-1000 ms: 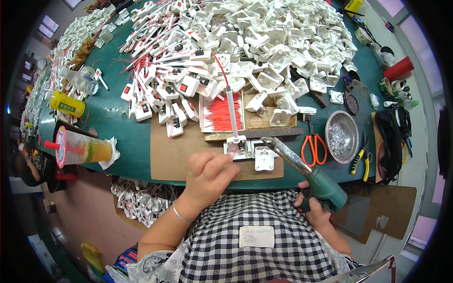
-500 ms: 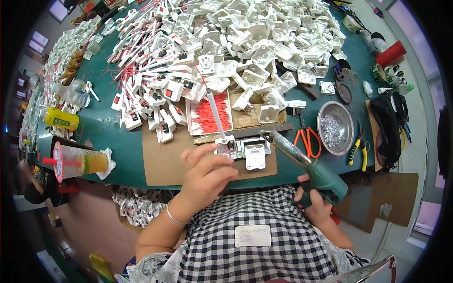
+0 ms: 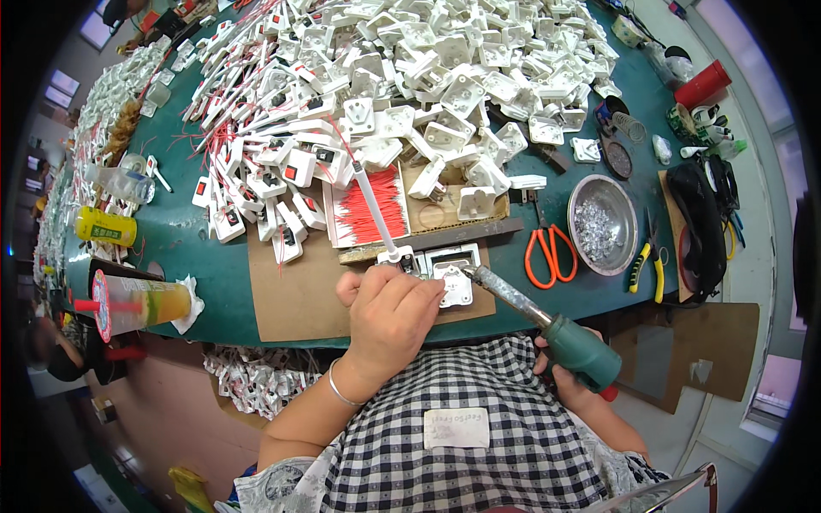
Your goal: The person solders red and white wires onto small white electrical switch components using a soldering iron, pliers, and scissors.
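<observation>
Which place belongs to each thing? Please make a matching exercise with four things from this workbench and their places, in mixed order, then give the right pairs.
Things:
1. soldering iron
2. orange scissors
3. metal bowl
4. plastic cup

Places:
A. near the table's front edge, far to the person's left
B. between the scissors and the yellow-handled pliers
C. in the right hand, tip at the small white part
D. flat on the green table, just right of the cardboard mat

Pairs: 1-C, 2-D, 3-B, 4-A
</observation>
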`<action>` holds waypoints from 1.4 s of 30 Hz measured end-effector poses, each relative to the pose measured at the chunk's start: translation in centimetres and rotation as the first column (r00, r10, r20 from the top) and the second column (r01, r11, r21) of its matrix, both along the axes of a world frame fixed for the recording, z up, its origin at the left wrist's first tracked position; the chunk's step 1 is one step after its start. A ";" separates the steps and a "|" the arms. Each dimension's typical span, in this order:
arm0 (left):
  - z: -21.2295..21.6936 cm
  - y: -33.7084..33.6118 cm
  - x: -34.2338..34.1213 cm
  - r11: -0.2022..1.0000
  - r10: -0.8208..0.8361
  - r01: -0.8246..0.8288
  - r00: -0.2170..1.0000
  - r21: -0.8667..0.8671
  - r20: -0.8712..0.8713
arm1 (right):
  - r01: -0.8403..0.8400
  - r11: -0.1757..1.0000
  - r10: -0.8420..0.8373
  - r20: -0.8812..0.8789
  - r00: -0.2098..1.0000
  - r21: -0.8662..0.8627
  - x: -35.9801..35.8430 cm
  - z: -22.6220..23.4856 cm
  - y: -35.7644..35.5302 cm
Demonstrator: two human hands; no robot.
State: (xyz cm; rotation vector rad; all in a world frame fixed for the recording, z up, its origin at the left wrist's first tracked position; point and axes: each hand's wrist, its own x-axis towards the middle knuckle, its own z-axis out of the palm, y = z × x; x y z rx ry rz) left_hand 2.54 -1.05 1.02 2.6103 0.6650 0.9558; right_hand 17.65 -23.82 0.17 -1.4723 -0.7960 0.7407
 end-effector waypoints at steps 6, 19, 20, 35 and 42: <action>0.0 -0.2 0.0 1.000 -0.002 0.002 0.999 0.019 -0.040 | -0.190 0.954 0.263 0.336 0.904 -0.234 1.6 -0.2 0.5; 0.0 0.1 0.0 0.999 -0.031 0.031 0.999 0.019 -0.036 | -0.167 0.949 0.251 0.317 0.915 -0.268 1.2 -0.6 1.3; 0.0 0.1 0.0 0.999 -0.033 0.034 0.999 0.016 -0.041 | -0.154 0.949 0.246 0.344 0.906 -0.274 1.2 -0.8 1.2; 0.2 0.1 0.2 0.999 -0.049 0.048 0.997 -0.011 -0.055 | -0.028 0.959 0.148 0.414 0.898 -0.281 0.4 -1.9 1.4; 0.5 0.0 0.2 0.999 -0.028 0.025 0.996 -0.031 -0.086 | -0.049 0.958 0.163 0.398 0.903 -0.281 0.7 -1.5 1.3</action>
